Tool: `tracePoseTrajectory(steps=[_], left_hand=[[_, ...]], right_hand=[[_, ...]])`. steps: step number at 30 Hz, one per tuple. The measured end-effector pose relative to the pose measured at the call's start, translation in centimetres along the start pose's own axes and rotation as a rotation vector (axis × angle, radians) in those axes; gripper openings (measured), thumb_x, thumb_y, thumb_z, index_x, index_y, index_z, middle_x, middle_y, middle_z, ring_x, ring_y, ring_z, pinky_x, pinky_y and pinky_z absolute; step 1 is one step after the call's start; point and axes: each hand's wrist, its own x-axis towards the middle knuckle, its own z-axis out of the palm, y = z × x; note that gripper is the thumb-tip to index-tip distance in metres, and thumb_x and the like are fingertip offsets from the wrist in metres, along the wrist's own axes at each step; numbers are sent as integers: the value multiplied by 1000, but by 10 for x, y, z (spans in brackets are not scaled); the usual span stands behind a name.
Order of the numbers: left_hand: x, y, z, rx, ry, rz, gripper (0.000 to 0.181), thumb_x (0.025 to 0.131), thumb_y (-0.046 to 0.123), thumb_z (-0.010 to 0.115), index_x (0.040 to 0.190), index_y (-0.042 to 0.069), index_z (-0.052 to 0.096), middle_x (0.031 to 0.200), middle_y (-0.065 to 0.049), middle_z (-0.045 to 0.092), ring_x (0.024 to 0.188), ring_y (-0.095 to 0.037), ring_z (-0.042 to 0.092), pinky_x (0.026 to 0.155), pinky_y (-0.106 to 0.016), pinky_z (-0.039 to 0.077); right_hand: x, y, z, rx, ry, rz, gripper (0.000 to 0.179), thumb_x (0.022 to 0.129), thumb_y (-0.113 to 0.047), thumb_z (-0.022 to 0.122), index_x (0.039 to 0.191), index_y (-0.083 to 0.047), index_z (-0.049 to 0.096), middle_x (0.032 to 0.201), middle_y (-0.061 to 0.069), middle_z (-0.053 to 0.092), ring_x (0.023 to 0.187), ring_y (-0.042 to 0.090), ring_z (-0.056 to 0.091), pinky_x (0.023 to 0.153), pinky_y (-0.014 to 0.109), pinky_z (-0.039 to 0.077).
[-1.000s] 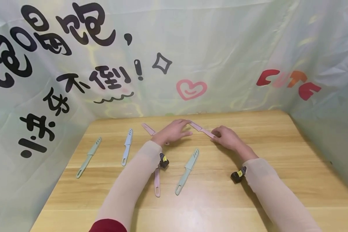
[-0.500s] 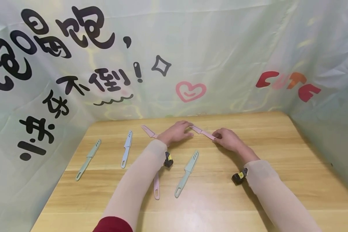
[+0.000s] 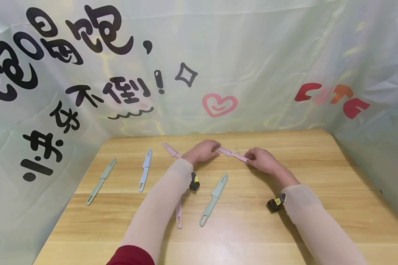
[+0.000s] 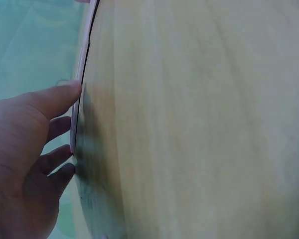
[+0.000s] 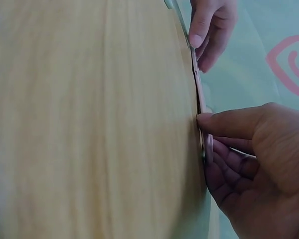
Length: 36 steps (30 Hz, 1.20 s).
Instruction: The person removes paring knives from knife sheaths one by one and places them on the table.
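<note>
Here, reaching far over the surface [image 3: 252, 235], left hand [image 3: 202, 151] and right hand [image 3: 264, 161] pinch one pink knife [image 3: 232, 154] at either end.

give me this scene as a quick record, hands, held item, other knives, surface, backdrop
left hand: pinches blade end of held item
right hand: pinches handle end
held item: pink knife
other knives: far-left green knife, central green knife, blue knife
showing past left arm: pink blade, pink handle
surface: wooden table
backdrop: pale printed cloth

With both arms [image 3: 159, 204] stretched toward the far edge of the bench [image 3: 252, 232], left hand [image 3: 203, 151] and right hand [image 3: 263, 161] pinch.
</note>
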Motion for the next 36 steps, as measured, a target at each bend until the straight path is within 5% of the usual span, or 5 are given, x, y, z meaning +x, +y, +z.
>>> tracePoseTrajectory(steps=[17,27,36], left_hand=[[1,6,2,151,22,76,37,100,28,59,132,9,61,132,-5,60,125,-20,52,114,-32,35],[-4,11,1,123,20,79,34,98,27,61,128,9,64,124,-4,63,117,-18,57,107,-30,42],[-10,11,1,102,35,104,34,98,26,62,127,8,64,122,-5,63,116,-18,56,107,-30,42]], right_hand=[[-10,0,-1,7,17,15,22,89,-18,70,103,-2,66,87,5,65,75,19,57,66,32,49],[-16,0,-3,46,55,-26,25,90,-18,69,107,0,66,82,4,65,70,18,57,60,29,50],[-21,1,-3,66,72,-40,26,92,-20,69,110,-1,66,95,11,66,80,22,59,65,32,52]])
